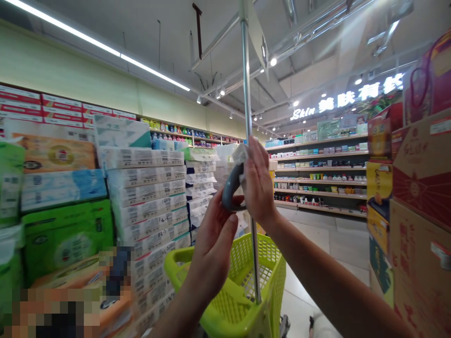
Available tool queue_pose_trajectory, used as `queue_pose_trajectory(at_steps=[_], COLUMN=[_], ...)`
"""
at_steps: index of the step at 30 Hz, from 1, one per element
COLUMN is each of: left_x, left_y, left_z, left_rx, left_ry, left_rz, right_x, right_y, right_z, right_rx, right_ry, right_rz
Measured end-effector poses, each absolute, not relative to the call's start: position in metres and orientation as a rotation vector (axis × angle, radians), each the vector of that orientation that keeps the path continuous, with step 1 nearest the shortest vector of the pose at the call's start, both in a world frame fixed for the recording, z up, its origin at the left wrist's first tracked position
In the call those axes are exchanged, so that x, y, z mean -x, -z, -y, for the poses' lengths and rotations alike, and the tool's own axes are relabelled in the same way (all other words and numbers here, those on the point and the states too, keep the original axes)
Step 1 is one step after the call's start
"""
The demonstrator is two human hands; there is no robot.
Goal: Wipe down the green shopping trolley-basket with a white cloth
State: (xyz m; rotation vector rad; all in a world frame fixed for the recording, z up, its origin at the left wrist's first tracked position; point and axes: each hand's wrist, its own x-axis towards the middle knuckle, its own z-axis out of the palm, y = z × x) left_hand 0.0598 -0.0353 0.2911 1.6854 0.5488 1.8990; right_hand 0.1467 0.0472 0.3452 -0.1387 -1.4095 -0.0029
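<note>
My left hand holds a smooth grey, curved, ring-like object by its lower end, thumb and fingers around it. What kind of object it is I cannot tell. My right hand is at its upper right side, fingers together, pressing a crumpled white tissue against the grey object; part of the tissue is hidden by the fingers. Both hands are raised above a lime-green plastic shopping cart basket. A thin metal pole rises from the basket and passes close to my right hand.
Stacked packs of paper goods line the left side, with green packs nearer. Cardboard gift boxes are piled at the right. Shelves of small products stand at the back, beyond the tiled floor.
</note>
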Motion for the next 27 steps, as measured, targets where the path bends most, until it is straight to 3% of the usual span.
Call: queue_pose_trajectory(at_steps=[4,14,20,27], left_x=[-0.059,-0.055,-0.053,-0.051], left_y=[-0.294,-0.298,-0.297,-0.297], left_z=[0.035,0.038,0.035,0.033], left_rx=[-1.609,-1.623,-1.692,-1.722], left_ry=[-1.910,-1.869,-1.903,-1.937], left_rz=[-0.519,-0.567,-0.643,-0.642], right_x=[-0.153,-0.171,-0.172,-0.152], right_y=[-0.348,-0.343,-0.356,-0.327], right_z=[-0.031,-0.044,-0.068,-0.078], right_rx=[0.091,-0.203,0.112,0.113], right_ry=[0.325,0.732,0.418,-0.202], right_rz=[1.692,1.908,1.655,1.374])
